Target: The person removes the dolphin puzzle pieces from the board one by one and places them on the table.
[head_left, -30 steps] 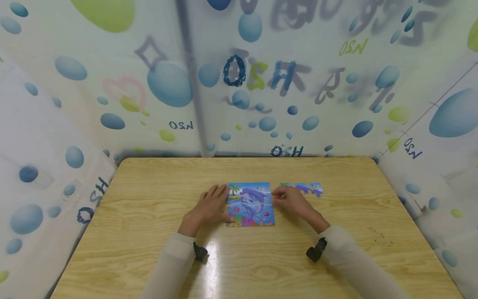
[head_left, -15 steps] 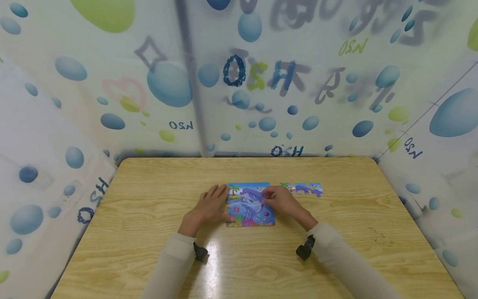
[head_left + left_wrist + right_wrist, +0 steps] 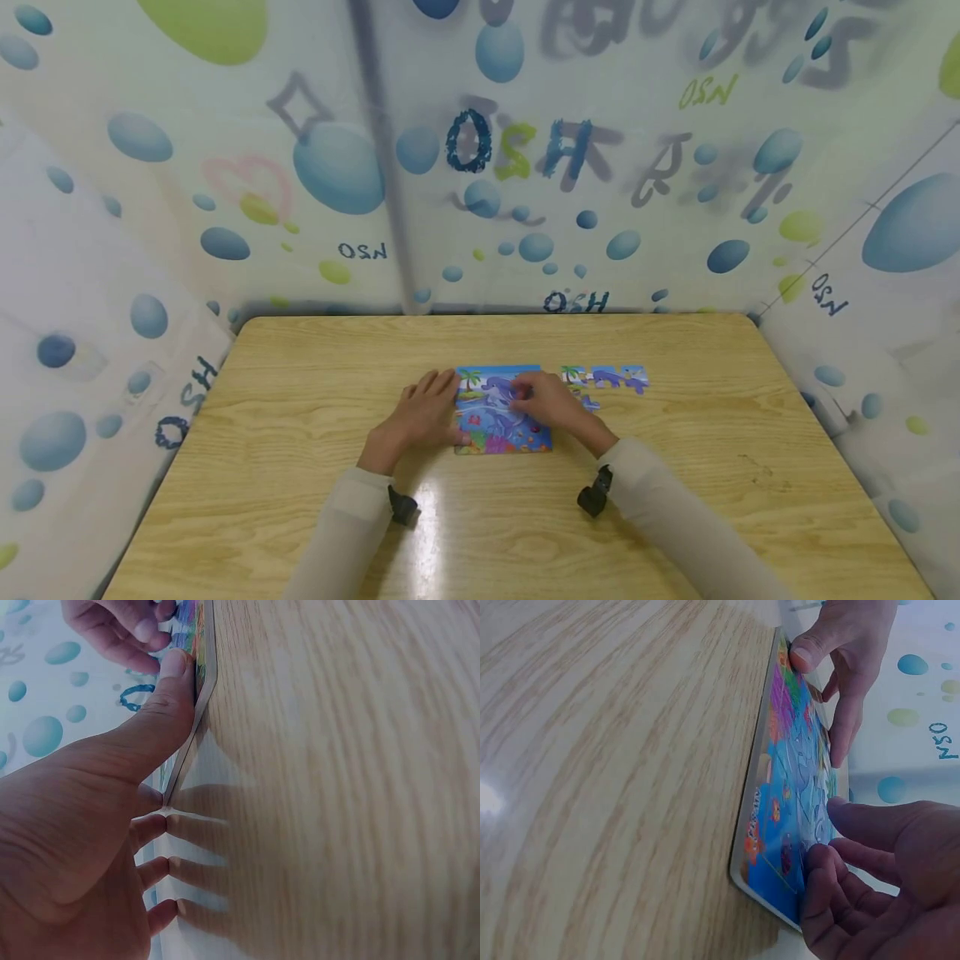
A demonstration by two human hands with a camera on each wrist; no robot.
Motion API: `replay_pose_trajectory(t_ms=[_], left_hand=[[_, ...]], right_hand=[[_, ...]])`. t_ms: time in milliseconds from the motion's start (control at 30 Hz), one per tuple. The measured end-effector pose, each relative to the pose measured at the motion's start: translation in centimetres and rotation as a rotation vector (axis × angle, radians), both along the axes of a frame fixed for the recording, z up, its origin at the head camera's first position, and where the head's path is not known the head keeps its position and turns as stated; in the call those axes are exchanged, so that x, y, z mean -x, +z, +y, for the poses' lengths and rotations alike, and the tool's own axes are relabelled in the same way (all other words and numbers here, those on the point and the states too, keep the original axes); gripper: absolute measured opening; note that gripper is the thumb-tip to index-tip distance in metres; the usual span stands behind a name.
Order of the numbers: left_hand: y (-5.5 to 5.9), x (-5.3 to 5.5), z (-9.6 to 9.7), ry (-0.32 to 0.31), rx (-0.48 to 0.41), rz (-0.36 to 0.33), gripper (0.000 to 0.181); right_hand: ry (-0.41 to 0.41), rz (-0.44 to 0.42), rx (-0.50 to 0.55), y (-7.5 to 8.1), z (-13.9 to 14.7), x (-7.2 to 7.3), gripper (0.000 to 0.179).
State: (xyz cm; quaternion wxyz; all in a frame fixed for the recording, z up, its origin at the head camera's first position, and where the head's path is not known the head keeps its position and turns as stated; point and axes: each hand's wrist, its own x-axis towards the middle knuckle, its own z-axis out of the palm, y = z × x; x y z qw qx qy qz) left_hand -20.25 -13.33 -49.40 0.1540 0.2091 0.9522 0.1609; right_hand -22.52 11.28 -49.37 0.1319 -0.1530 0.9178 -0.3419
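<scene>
A square jigsaw puzzle [image 3: 483,429] with a dolphin and sea picture lies on the table in the head view. My left hand [image 3: 420,414] rests along its left side, fingers spread and fairly straight, the thumb [image 3: 174,671] pressing the board near its lower left corner. My right hand [image 3: 557,407] is over the puzzle's right half. In the right wrist view its fingers are bent, with fingertips at the picture surface and the thumb [image 3: 862,823] apart from them. Lifted-out puzzle pieces [image 3: 618,377] with palm and dolphin parts lie right of the board, one blue piece [image 3: 589,403] below them.
The pale wooden table [image 3: 315,367] runs to a fabric wall [image 3: 630,183] with blue and green dots behind and at both sides. Each wrist wears a small black camera, such as the right one [image 3: 595,493].
My right hand has moved left from beside the loose pieces onto the puzzle. A blue piece near the others is now uncovered. My left hand has stayed put.
</scene>
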Motion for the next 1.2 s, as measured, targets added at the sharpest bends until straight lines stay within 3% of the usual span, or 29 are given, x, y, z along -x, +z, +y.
replay_pose_trajectory(t_ms=[233,533,833,1200], left_hand=[[0.1,0.1,-0.1,0.000,0.009,-0.001,0.107],[0.3,0.1,-0.2,0.007,-0.002,-0.017,0.106],[-0.2,0.3,-0.2,0.003,0.006,-0.006,0.107],[-0.2,0.1,-0.1,0.004,0.020,-0.010,0.107]], right_hand=[[0.008,-0.019,-0.065,-0.1,-0.7,0.1,0.029],[0.026,-0.004,-0.056,0.0,-0.9,0.2,0.017],[-0.031,-0.047,0.041,0.1,-0.9,0.2,0.007],[-0.054,-0.092,0.239,-0.2,0.6,0.1,0.010]])
